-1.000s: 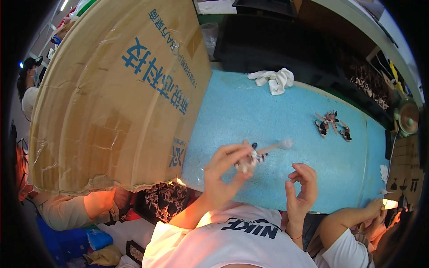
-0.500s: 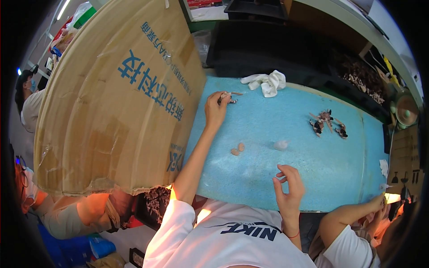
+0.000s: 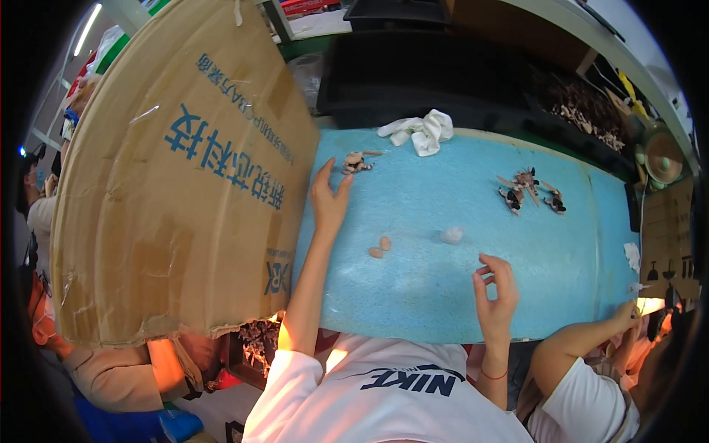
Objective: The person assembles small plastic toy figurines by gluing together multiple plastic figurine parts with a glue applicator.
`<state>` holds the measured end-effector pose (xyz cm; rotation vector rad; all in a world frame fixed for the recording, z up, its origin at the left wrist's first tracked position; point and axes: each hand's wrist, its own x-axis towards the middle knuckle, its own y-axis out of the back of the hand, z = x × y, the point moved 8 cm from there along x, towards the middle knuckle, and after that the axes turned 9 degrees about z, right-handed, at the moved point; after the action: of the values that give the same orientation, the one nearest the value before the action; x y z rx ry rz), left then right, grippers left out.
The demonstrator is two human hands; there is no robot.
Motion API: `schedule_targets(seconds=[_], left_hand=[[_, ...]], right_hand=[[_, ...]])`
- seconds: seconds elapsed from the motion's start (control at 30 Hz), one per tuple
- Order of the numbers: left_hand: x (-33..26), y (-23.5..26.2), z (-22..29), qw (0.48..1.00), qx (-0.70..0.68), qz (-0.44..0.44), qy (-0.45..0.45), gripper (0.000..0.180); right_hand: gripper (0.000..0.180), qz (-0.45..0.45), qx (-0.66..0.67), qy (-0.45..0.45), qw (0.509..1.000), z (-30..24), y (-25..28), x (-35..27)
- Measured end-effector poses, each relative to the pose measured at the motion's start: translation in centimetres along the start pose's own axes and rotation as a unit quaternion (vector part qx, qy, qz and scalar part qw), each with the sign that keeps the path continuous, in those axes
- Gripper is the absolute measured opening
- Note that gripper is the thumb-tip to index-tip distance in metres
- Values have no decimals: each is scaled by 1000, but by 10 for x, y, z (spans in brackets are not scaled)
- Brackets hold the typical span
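Our left hand (image 3: 329, 203) is empty and spread wide, little figure (image 3: 356, 164) just right of it, we'd guess set apart so it won't snag the other figures (image 3: 525, 181) farther right; our right hand (image 3: 499, 297)'s curled narrow, empty

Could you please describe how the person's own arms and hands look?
The left hand and right hand are bare, without gloves. The left arm has a short white fabric sleeve. A thin red cord circles the right wrist; the left wrist shows none.
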<state>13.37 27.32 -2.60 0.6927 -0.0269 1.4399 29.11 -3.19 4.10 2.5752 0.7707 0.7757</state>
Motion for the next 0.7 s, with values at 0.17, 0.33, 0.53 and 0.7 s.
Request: schedule_targets(seconds=[0.17, 0.33, 0.53, 0.7], left_hand=[[-39, 34, 29, 999, -17, 20, -30, 40], [-80, 48, 60, 999, -46, -11, -13, 39], [-106, 47, 84, 995, -84, -39, -24, 34], [-108, 64, 89, 995, -99, -1, -9, 31]], right_hand=[[26, 74, -67, -16, 995, 46, 24, 33], [37, 121, -125, 0, 985, 89, 41, 72], [52, 89, -262, 77, 958, 95, 14, 92], [51, 92, -287, 54, 952, 80, 2, 85]])
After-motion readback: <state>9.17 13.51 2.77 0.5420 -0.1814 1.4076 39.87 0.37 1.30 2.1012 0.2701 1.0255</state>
